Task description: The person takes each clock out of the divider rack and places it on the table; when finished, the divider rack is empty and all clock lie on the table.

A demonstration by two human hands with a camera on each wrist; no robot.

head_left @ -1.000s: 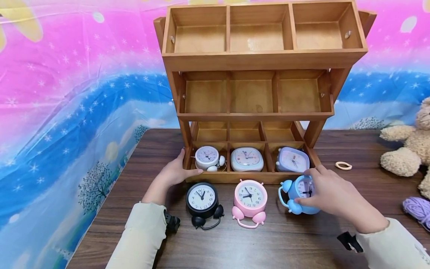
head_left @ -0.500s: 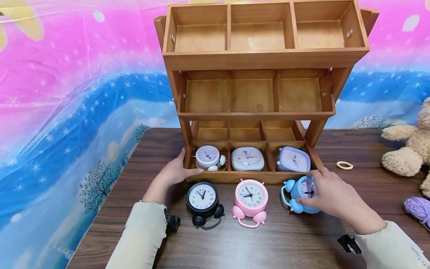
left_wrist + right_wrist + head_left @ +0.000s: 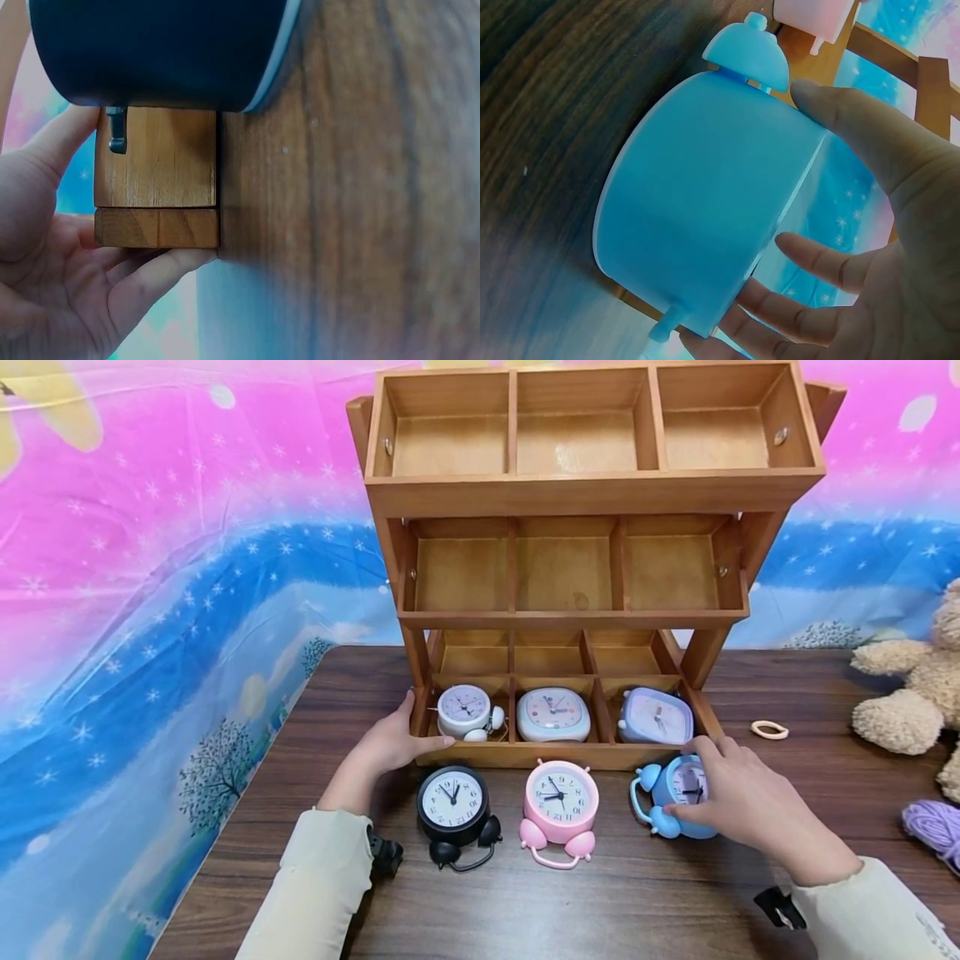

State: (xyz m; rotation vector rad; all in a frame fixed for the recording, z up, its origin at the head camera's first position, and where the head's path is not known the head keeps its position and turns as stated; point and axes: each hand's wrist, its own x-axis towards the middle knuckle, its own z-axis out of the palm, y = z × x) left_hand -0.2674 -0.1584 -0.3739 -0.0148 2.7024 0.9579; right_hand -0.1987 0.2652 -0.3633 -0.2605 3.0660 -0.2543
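My left hand (image 3: 390, 739) (image 3: 71, 277) grips the lower left front corner of the wooden shelf (image 3: 555, 757) (image 3: 159, 165), thumb on its front. The black alarm clock (image 3: 452, 802) (image 3: 157, 52) lies beside that hand, face up. To its right lies the pink alarm clock (image 3: 560, 800). My right hand (image 3: 757, 797) (image 3: 919, 225) holds the light blue alarm clock (image 3: 684, 781) (image 3: 701, 180) between thumb and fingers, near the shelf's right front corner. The blue clock's bells point left; part of its face is behind the hand.
The shelf's bottom tier holds a white clock (image 3: 463, 710), a pale rounded clock (image 3: 553, 713) and a lavender clock (image 3: 658, 717). A wooden ring (image 3: 768, 728), a plush toy (image 3: 898, 727) and purple yarn (image 3: 933, 827) are at the right.
The blue clock and my right hand have shifted slightly to the right, and the clock has turned a little. My left hand has stayed on the shelf corner.
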